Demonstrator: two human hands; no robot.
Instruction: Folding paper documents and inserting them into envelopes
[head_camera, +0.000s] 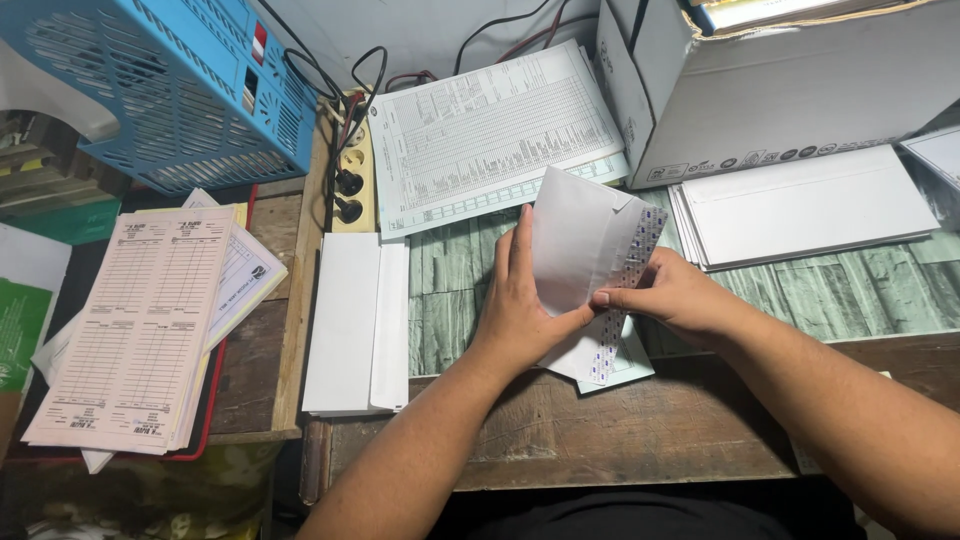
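— Presently, status?
— Left hand braces envelope mid-desk; right hand pinches its flap. Insertion seemingly underway.
— Next?
— Likely requires holding the mouth wide.

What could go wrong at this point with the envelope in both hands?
1. The left hand and right hand pinch the white envelope at its open patterned flap; uneven pressure could crease or tear the flap.
2. More papers lie under the hands, so one might get dragged or crumpled.
3. The printed sheet overlaps the power strip and its cables; a nudge could snag it.
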